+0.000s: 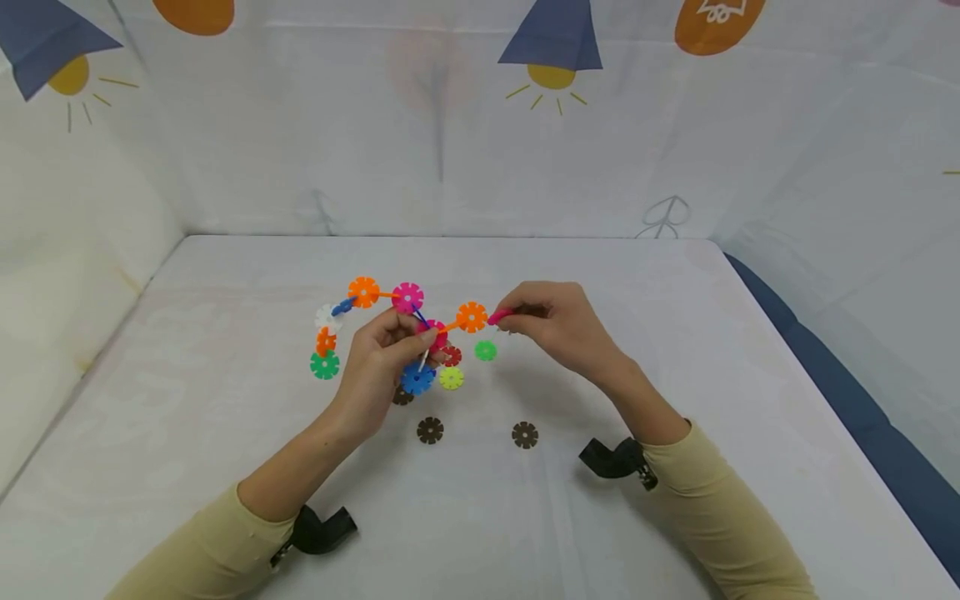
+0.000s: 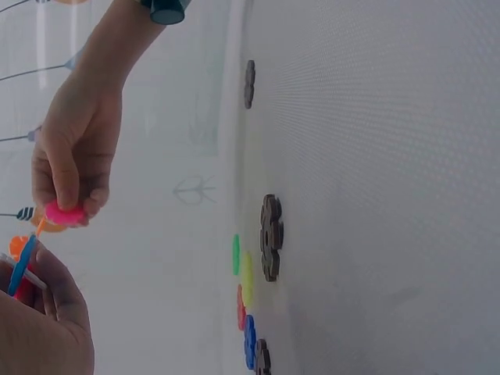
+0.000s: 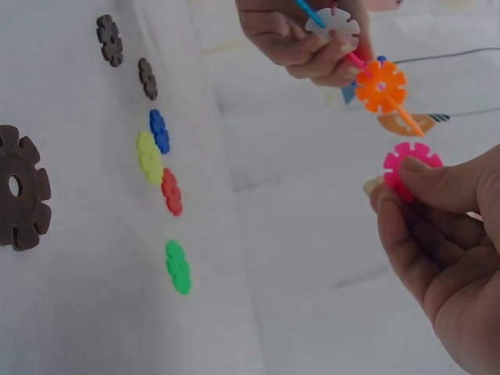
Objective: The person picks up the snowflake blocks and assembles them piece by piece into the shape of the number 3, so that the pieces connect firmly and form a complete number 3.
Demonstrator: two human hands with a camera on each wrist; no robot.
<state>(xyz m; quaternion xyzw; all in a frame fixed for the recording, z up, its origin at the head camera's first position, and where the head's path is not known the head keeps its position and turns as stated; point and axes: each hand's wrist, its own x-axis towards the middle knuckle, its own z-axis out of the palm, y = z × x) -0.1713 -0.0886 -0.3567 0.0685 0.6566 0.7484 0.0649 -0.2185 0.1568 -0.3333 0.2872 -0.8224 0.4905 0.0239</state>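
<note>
In the head view my left hand (image 1: 371,367) grips a linked chain of slotted plastic discs at its near end, between thumb and fingers. The chain arcs from an orange disc (image 1: 472,317) beside a pink one, over a magenta disc (image 1: 407,297) and another orange disc, down to a green disc (image 1: 325,365). A blue disc (image 1: 417,377) hangs under the left thumb. My right hand (image 1: 558,325) pinches a single pink disc (image 3: 410,166) between thumb and fingertips. Its rim is close to the chain's orange disc, with an orange piece (image 3: 406,119) jutting toward it.
Loose discs lie on the white table (image 1: 637,333) below the hands: green (image 1: 486,350), yellow (image 1: 452,378), red (image 1: 452,356) and several dark brown ones (image 1: 525,434). A printed white curtain (image 1: 435,167) stands behind the table. Dark blue fabric (image 1: 847,400) shows past the right edge.
</note>
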